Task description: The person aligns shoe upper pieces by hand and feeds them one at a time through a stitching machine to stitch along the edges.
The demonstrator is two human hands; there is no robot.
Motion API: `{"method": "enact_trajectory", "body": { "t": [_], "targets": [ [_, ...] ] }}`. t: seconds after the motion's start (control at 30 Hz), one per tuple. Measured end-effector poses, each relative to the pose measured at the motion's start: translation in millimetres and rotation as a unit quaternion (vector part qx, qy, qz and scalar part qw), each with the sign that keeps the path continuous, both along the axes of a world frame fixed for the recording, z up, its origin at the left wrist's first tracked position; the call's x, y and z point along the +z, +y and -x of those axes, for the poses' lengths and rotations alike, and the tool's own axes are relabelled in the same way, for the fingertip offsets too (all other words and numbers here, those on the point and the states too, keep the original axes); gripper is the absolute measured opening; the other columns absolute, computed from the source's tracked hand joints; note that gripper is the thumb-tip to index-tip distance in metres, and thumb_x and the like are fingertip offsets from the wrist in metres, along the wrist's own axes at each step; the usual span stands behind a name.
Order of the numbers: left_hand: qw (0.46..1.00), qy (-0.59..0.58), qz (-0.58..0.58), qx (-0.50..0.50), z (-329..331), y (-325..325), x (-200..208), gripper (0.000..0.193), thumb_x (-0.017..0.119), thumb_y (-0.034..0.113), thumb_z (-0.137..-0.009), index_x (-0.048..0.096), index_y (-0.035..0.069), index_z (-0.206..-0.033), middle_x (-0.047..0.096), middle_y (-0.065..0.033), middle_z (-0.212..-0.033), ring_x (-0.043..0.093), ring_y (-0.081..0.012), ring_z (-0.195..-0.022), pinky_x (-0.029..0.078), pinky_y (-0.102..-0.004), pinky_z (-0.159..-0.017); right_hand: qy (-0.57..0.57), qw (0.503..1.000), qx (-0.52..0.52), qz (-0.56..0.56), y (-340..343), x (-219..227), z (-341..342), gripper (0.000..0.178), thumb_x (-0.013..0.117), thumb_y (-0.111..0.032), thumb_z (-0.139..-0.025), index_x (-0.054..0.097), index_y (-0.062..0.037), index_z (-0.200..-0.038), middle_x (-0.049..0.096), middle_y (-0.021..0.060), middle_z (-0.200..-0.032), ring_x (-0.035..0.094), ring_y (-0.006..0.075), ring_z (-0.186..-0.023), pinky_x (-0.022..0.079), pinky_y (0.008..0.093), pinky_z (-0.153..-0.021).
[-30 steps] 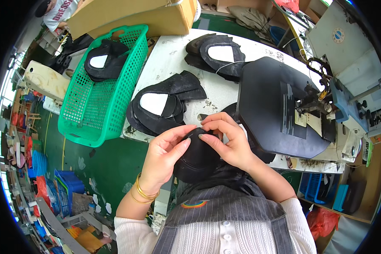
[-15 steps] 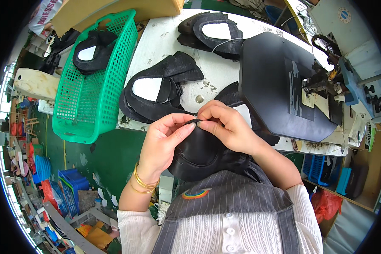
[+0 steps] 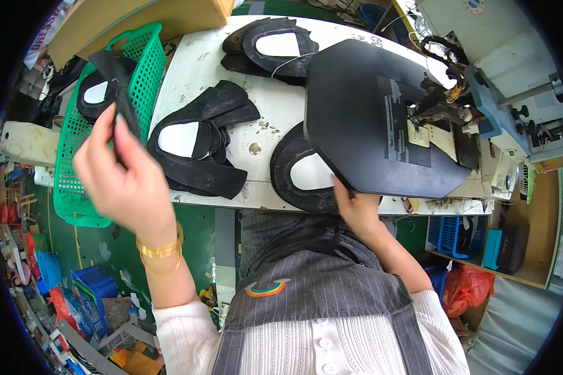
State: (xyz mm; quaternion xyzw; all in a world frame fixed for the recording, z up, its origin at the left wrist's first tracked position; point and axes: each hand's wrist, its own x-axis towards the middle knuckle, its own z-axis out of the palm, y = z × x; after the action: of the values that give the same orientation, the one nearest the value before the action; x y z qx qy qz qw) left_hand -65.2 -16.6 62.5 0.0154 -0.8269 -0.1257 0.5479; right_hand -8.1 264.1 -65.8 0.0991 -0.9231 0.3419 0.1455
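White table and green basket, with a black piece in the left hand

A green floor (image 3: 197,240) runs under a white table (image 3: 191,69) in a crowded sewing workshop. Nearest is the person's dark striped apron (image 3: 319,281). The left hand (image 3: 125,178), blurred, pinches a black piece (image 3: 114,78) between thumb and fingers, holding it up in front of the green basket (image 3: 147,69). The right hand (image 3: 361,212) is at the table's near edge, fingertips at the near bundle (image 3: 309,172), partly under the black board (image 3: 350,125); whether it grips cannot be told.

The step in hand looks like handling pieces one at a time, the left hand dealing with this one. The next move seems to call for a steady pinch and care around the basket rim.

The piece is narrow, dark and matte, seen almost edge-on; its full outline is unclear. The bundles are stacked black curved layers, each with a white patch: the left bundle (image 3: 200,140), the far bundle (image 3: 275,47) and the basket bundle (image 3: 96,92). Beyond stand the sewing machine (image 3: 475,112) and a tan box (image 3: 187,15).
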Motion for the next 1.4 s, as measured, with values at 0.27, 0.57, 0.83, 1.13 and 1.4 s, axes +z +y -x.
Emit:
{"method": "enact_trajectory", "body": {
  "t": [0.27, 0.57, 0.83, 1.13, 1.4],
  "targets": [
    [0.968, -0.223, 0.116, -0.007, 38, 20, -163, 0.028, 0.058, 0.006, -0.085, 0.057, 0.000, -0.112, 0.056, -0.0160, -0.115, 0.052, -0.0353, -0.110, 0.045, -0.0447, -0.095, 0.088, 0.988, -0.040, -0.122, 19, -49, 20, 0.026, 0.067, -0.017, -0.085, 0.066, -0.0027, -0.107, 0.064, 0.0175, -0.104, 0.060, 0.0351, -0.098, 0.047, 0.0443, -0.082],
    [0.872, -0.345, -0.030, -0.345, -47, 163, -150, 0.033, 0.074, 0.022, -0.072, 0.058, 0.002, -0.093, 0.054, -0.0110, -0.101, 0.050, -0.0279, -0.099, 0.042, -0.0402, -0.083, 0.022, 0.997, 0.068, 0.022, 42, -55, 32, 0.029, 0.067, -0.014, -0.085, 0.063, -0.0023, -0.112, 0.063, 0.0168, -0.108, 0.058, 0.0335, -0.103, 0.046, 0.0422, -0.086],
    [0.899, -0.313, -0.076, -0.295, -47, 184, -153, 0.033, 0.075, 0.027, -0.071, 0.058, 0.006, -0.089, 0.053, -0.0112, -0.101, 0.048, -0.0311, -0.102, 0.037, -0.0452, -0.086, -0.124, 0.989, 0.033, -0.067, 62, -24, 32, 0.044, 0.073, -0.019, -0.080, 0.059, -0.0024, -0.118, 0.060, 0.0182, -0.115, 0.056, 0.0344, -0.109, 0.042, 0.0417, -0.096],
    [0.904, -0.302, -0.028, -0.301, -52, 188, -163, 0.017, 0.065, 0.018, -0.078, 0.059, 0.005, -0.087, 0.055, -0.0101, -0.095, 0.050, -0.0306, -0.105, 0.037, -0.0456, -0.088, -0.001, 0.987, 0.051, -0.154, 89, -46, 53, 0.038, 0.078, -0.018, -0.074, 0.063, -0.0007, -0.103, 0.064, 0.0112, -0.090, 0.063, 0.0263, -0.083, 0.051, 0.0383, -0.072],
    [0.729, -0.377, -0.387, -0.422, -35, 165, -151, 0.013, 0.068, 0.010, -0.078, 0.059, 0.001, -0.073, 0.058, -0.0107, -0.076, 0.059, -0.0317, -0.082, 0.046, -0.0407, -0.075, -0.340, 0.833, 0.084, 0.429, 64, 24, 63, 0.024, 0.065, -0.018, -0.088, 0.063, 0.0000, -0.103, 0.067, 0.0112, -0.089, 0.065, 0.0215, -0.081, 0.053, 0.0319, -0.072]
  ]
}}
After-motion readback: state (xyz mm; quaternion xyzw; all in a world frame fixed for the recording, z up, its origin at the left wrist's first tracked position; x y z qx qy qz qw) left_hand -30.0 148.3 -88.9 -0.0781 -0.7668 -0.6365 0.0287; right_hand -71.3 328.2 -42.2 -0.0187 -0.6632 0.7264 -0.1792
